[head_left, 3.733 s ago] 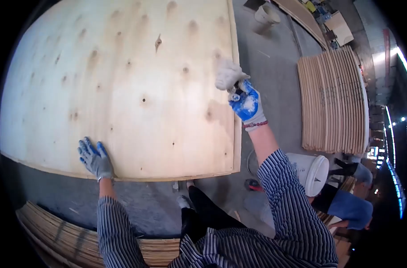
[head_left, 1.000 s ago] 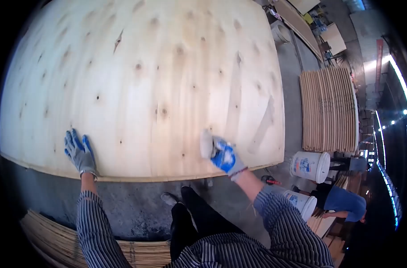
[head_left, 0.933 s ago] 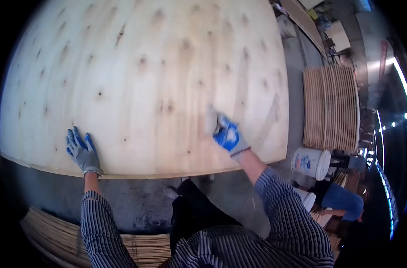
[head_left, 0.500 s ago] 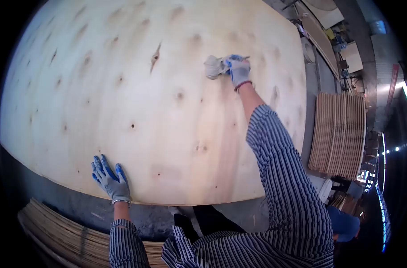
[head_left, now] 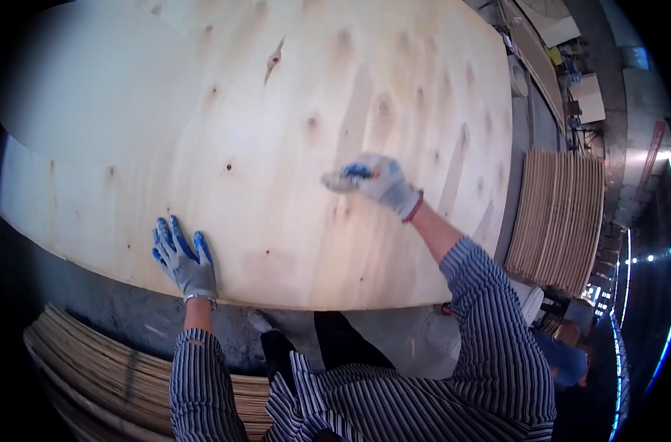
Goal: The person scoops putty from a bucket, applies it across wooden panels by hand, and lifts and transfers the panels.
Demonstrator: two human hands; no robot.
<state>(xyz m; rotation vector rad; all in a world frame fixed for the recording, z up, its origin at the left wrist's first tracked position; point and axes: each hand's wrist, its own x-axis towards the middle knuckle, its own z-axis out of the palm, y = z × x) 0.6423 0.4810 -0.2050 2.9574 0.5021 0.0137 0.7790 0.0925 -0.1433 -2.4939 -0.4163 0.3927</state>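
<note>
A broad, pale plywood sheet [head_left: 276,228] with brown knots and a dark split lies flat in front of me. My left hand [head_left: 186,261], in a grey glove with blue fingers, rests with spread fingers on its near edge, left of centre. My right hand [head_left: 385,184], gloved the same way, is closed around the handle of a putty knife [head_left: 340,181], its blade end pointing left over the middle of the sheet. The blade is smeared grey and slightly blurred. A damp-looking darker streak runs on the wood just above it.
Stacked thin brown sheets [head_left: 556,221] stand to the right of the plywood. Another stack of sheets [head_left: 122,368] lies behind me at lower left. A person in blue [head_left: 562,359] is at lower right. Grey floor [head_left: 424,339] shows along the near edge.
My right hand has come nearer to me with the putty knife, leaving a darker streak on the wood. My left hand keeps its place on the sheet; the view has shifted slightly.
</note>
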